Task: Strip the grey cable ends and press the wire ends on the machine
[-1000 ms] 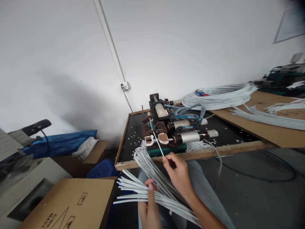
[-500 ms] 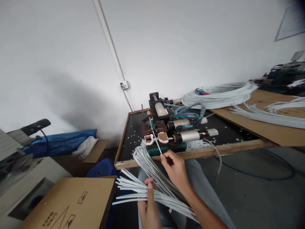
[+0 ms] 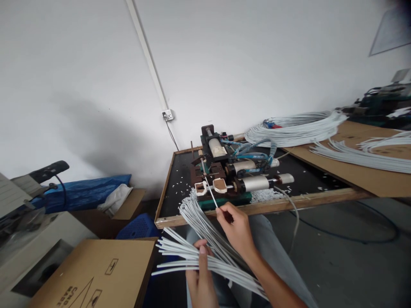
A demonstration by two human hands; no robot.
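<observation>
My right hand (image 3: pixel 236 224) pinches a single white wire (image 3: pixel 212 194) between thumb and forefinger. The far end of that wire reaches between the jaws of a pneumatic wire-stripping machine (image 3: pixel 213 173). Lower down, my left hand (image 3: pixel 201 273) is closed around a bundle of white wires (image 3: pixel 180 255), whose loose ends fan out to the left. A second bundle of wires (image 3: pixel 199 218) runs from the table edge down across my lap, behind both hands. Beside the machine's jaws lie many small white cut pieces (image 3: pixel 266 195).
The black tabletop (image 3: pixel 175 171) has a wooden rim. Coiled white wires (image 3: pixel 295 128) and more wire on a cardboard sheet (image 3: pixel 353 179) lie to the right. A cardboard box (image 3: pixel 125 252) and a blue basket (image 3: pixel 138 226) stand at left. Air hoses (image 3: pixel 253 154) loop behind the machine.
</observation>
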